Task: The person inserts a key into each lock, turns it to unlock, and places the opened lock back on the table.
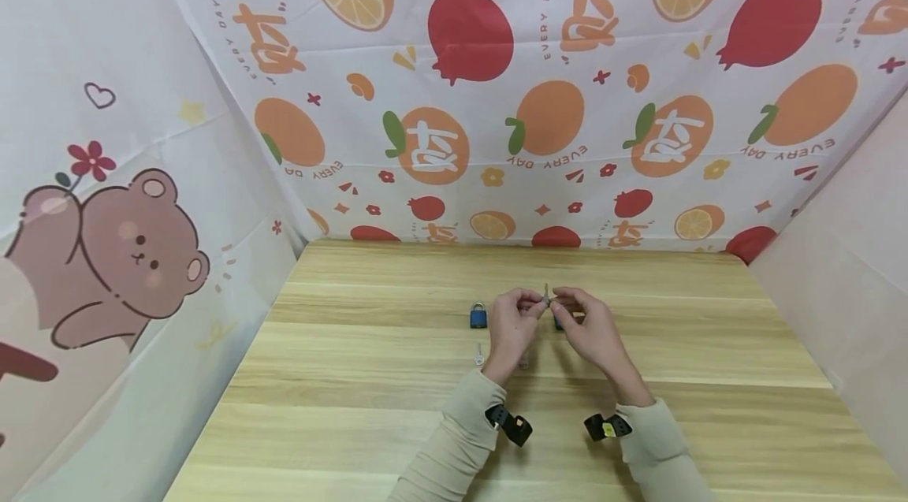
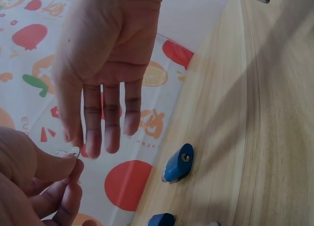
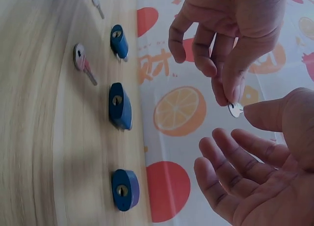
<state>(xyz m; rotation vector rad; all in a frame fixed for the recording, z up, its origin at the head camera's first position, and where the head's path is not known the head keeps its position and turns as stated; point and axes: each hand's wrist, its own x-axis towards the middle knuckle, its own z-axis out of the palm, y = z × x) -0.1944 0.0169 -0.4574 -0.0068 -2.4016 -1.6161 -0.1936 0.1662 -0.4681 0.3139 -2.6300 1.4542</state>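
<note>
Leftmost, blue padlock (image 1: 478, 320) on tabletop (image 1: 340, 376); loose key (image 1: 479, 356) on its near side. Left hand (image 1: 512, 322) pinches raised key (image 3: 236, 110). Another padlock (image 1: 558, 323) part-hidden by right hand (image 1: 590, 327), whose fingers are apart, thumb at raised key.

Dim wrist views, soft shadows across tabletop (image 2: 279, 138)

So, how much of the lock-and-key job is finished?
Done, it seems: three blue locks are set out in a row on the table, and one key is off it. In hand: the left hand pinches that key, with the right hand close beside. Left: two other keys lie there, and all three keyholes have no key in them, so unlocking is probably still to come.
</note>
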